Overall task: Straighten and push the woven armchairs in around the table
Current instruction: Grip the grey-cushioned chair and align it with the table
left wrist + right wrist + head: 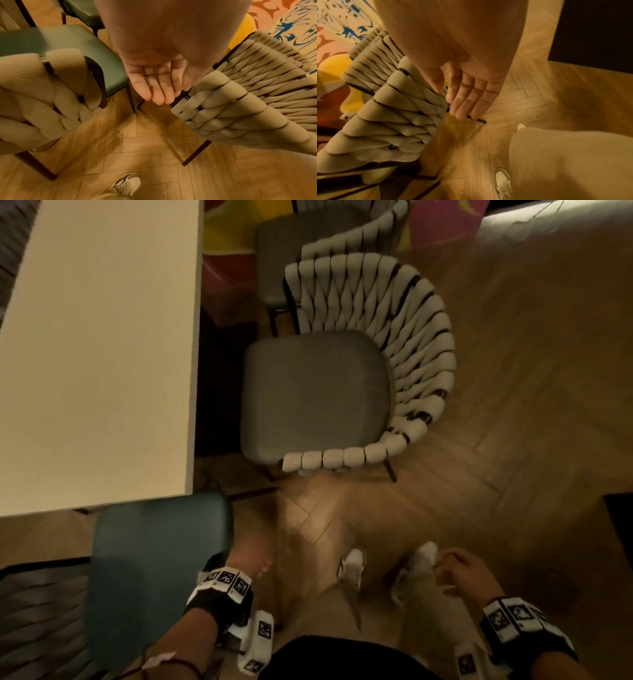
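a cream woven armchair with a grey cushion (318,395) stands angled beside the long side of the white tabletop (99,344), not tucked in. the left hand (154,81) and right hand (471,93) hang over the wooden herringbone floor (513,405), fingers straight, holding nothing.

Black wrist straps (219,599) carry white black-patterned marker tags, above pale trousers (387,614), white shoes (352,568).

armchair (404,344): thick woven cloth cords, matt; thin dark metal legs
seat (315,395): smooth grey upholstery
counter (102,354): smooth matt pale top
floor (513,405): herringbone wood, slight sheen
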`<state>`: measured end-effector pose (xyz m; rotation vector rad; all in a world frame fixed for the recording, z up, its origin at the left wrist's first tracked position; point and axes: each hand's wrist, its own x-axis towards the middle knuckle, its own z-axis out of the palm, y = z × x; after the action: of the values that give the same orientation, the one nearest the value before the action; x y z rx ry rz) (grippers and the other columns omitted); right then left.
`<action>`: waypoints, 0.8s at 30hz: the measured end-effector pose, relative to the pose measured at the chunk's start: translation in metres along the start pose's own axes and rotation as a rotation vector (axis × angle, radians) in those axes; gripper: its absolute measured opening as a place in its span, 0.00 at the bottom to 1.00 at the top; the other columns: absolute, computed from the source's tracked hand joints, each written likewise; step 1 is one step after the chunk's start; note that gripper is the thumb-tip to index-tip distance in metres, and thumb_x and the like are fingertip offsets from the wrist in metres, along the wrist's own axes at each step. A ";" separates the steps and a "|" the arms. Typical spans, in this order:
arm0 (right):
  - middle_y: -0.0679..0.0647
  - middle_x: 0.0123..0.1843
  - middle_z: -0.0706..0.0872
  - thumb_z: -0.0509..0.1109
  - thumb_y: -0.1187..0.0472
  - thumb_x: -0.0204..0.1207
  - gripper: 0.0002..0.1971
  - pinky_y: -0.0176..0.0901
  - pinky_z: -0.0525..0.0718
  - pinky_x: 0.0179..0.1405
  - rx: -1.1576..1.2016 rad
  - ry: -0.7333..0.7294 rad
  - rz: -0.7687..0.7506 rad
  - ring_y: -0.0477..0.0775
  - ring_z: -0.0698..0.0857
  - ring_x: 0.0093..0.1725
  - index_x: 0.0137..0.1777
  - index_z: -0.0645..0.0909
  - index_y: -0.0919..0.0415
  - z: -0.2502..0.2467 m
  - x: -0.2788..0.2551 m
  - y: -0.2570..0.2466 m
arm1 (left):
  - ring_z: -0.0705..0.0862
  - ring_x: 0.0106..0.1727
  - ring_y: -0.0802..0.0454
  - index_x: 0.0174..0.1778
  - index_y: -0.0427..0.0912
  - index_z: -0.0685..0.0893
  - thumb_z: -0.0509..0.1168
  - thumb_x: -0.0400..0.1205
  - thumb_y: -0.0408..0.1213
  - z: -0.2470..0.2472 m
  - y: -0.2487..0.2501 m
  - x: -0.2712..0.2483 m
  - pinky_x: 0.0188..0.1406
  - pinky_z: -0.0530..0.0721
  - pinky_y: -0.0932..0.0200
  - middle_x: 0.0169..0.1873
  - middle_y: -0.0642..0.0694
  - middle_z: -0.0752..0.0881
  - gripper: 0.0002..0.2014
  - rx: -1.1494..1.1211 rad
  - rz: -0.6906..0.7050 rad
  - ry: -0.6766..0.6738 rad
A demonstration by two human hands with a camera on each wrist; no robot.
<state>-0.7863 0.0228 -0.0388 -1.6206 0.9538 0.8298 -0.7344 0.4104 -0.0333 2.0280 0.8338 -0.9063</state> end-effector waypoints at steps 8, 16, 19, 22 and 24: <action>0.60 0.35 0.89 0.62 0.63 0.83 0.11 0.49 0.82 0.39 -0.335 -0.116 -0.082 0.61 0.85 0.37 0.43 0.84 0.60 -0.150 0.111 -0.078 | 0.77 0.20 0.50 0.39 0.43 0.80 0.58 0.84 0.30 0.093 0.076 -0.017 0.17 0.73 0.66 0.23 0.45 0.81 0.10 -0.040 -0.257 0.075; 0.54 0.21 0.83 0.65 0.67 0.82 0.11 0.42 0.76 0.27 -0.611 -0.108 -0.106 0.62 0.82 0.30 0.37 0.80 0.64 -0.271 0.195 -0.177 | 0.78 0.15 0.54 0.37 0.42 0.80 0.60 0.85 0.37 0.193 0.127 -0.036 0.16 0.74 0.67 0.13 0.49 0.81 0.11 -0.195 -0.482 -0.018; 0.62 0.27 0.85 0.65 0.69 0.81 0.10 0.45 0.78 0.32 -0.680 -0.138 -0.135 0.61 0.81 0.30 0.38 0.81 0.66 -0.292 0.227 -0.229 | 0.78 0.17 0.54 0.36 0.42 0.78 0.60 0.85 0.38 0.210 0.156 -0.018 0.18 0.75 0.67 0.17 0.49 0.81 0.11 -0.290 -0.562 0.002; 0.65 0.33 0.87 0.65 0.67 0.81 0.05 0.46 0.79 0.32 -0.732 -0.129 -0.140 0.62 0.83 0.32 0.47 0.82 0.68 -0.307 0.259 -0.281 | 0.78 0.15 0.52 0.42 0.38 0.77 0.57 0.87 0.36 0.226 0.199 0.005 0.17 0.73 0.68 0.18 0.44 0.81 0.10 -0.487 -0.623 0.032; 0.65 0.37 0.88 0.66 0.65 0.81 0.04 0.47 0.82 0.31 -0.773 -0.130 -0.145 0.64 0.87 0.36 0.49 0.81 0.64 -0.312 0.279 -0.319 | 0.78 0.17 0.48 0.46 0.36 0.76 0.56 0.88 0.35 0.233 0.225 0.020 0.21 0.73 0.65 0.18 0.39 0.80 0.08 -0.645 -0.708 0.041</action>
<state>-0.3597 -0.2826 -0.0776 -2.2151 0.4187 1.2769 -0.6213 0.1090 -0.0763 1.1929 1.6709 -0.8031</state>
